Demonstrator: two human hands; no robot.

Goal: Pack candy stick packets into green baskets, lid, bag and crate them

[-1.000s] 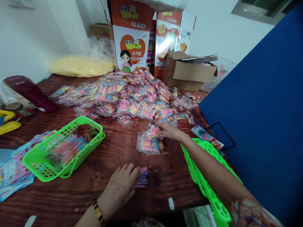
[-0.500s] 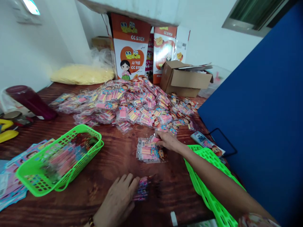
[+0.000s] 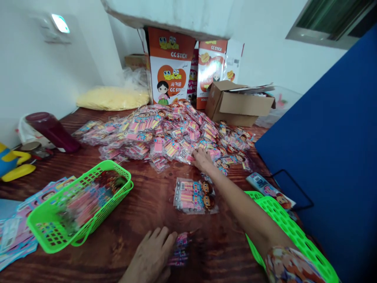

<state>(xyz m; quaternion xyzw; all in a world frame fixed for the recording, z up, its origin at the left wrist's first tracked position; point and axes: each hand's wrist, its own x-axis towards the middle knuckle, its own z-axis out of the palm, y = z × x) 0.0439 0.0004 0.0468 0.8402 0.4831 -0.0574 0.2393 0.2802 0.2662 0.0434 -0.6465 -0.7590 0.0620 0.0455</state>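
My right hand [image 3: 202, 160] is at the front edge of a large heap of small clear packets [image 3: 144, 122] holding pink and yellow sticks. Its fingers pinch one packet [image 3: 186, 156]. Behind that wrist, several packets [image 3: 193, 196] lie in a flat, overlapping group, their printed cartoon heads to the right. Low in the view, my left hand [image 3: 153, 251] curls around the left end of a small bundle of packets [image 3: 180, 249], seen edge-on and slightly blurred. Part of the left thumb is hidden.
A green basket [image 3: 79, 232] with packets stands left, beside printed cards [image 3: 17, 228]. Green perforated baskets [image 3: 282, 216] lie right, by a blue panel [image 3: 318, 137]. Cartons [image 3: 171, 67], an open cardboard box [image 3: 244, 104] and a purple bottle [image 3: 55, 133] stand farther back.
My right hand has left the flat group of packets and moved away from me to the heap. My left hand stays on its bundle. The view has shifted slightly.
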